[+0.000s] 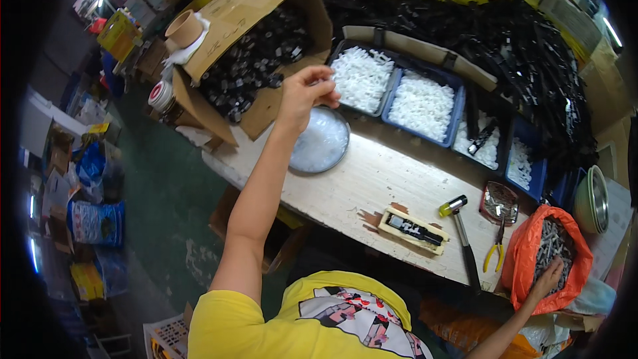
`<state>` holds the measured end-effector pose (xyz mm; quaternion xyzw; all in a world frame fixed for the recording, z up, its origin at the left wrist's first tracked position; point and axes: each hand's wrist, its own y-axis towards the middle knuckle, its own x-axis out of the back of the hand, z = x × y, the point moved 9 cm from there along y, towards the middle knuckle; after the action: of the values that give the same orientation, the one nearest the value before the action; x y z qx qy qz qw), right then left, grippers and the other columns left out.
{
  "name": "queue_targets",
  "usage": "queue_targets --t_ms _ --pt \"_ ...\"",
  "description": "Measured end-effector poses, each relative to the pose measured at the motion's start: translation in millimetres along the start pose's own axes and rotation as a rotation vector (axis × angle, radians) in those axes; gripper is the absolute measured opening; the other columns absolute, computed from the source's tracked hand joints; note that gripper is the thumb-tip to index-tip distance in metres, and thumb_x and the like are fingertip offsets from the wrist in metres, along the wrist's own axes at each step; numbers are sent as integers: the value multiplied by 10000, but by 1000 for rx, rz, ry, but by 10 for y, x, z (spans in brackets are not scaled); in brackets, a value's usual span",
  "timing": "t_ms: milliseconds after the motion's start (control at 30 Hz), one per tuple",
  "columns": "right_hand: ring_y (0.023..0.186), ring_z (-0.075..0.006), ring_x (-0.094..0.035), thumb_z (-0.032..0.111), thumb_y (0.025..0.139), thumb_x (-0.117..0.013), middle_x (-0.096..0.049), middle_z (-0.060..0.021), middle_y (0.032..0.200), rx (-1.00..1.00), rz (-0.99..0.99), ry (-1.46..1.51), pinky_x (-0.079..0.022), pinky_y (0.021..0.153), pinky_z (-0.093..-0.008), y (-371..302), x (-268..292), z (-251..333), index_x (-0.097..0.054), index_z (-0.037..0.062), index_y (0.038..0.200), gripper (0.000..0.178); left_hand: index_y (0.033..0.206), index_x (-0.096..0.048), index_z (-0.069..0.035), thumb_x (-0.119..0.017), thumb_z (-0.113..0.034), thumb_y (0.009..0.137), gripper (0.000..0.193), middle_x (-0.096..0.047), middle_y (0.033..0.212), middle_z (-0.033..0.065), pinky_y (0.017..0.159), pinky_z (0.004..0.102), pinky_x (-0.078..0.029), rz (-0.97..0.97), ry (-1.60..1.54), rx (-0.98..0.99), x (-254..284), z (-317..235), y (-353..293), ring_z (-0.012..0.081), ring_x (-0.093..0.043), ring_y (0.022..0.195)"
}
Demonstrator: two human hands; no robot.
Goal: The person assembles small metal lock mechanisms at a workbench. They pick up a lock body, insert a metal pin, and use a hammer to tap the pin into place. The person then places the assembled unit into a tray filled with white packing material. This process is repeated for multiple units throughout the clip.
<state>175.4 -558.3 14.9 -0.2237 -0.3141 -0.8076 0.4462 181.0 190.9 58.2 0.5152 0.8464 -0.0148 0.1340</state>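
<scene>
My left hand [308, 96] is raised above the round dish [320, 161], beside the first bin of small white plastic pieces [362, 78]. Its fingers are pinched together; whatever lies between them is too small to make out. The dish holds something clear and whitish. On the far right, my right hand [548, 278] reaches into an orange plastic bag [522, 252] full of thin grey pieces [555, 246]. Its fingers are curled among these pieces, and their tips are partly hidden. A cream-coloured holding block [430, 248] with a black part [407, 228] in its slot lies on the bench between my hands.
A hammer [465, 246] and yellow-handled pliers [495, 257] lie right of the block, near a small red tray [500, 203]. Blue bins [425, 134] of white pieces line the back, before heaped black strips [465, 33]. A cardboard box [259, 0] of black parts stands left.
</scene>
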Motion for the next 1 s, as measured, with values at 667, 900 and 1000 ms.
queue_targets --t_ms 667,900,1000 --pt "831 -208 -560 171 892 -524 -609 -135 976 271 81 -196 -436 740 -298 -557 -359 1476 -557 -1 1080 257 736 -636 0 -628 21 648 91 -589 707 113 564 318 -454 -130 1184 -370 810 138 -607 238 -579 624" --pt "762 -126 -538 99 895 -500 -563 -62 884 318 427 183 -433 654 -254 -1026 -942 1856 -537 -3 1061 198 859 -647 16 -634 -33 777 96 -590 710 16 532 208 -433 -157 274 154 940 257 -726 84 -537 604" --pt "787 -162 -551 -8 818 -553 -558 -81 906 657 520 98 -445 665 -277 -1452 -1304 2520 -557 -4 1006 188 886 -639 22 -624 -38 789 115 -594 705 36 522 201 -433 -59 147 168 503 285 -883 84 -541 605"
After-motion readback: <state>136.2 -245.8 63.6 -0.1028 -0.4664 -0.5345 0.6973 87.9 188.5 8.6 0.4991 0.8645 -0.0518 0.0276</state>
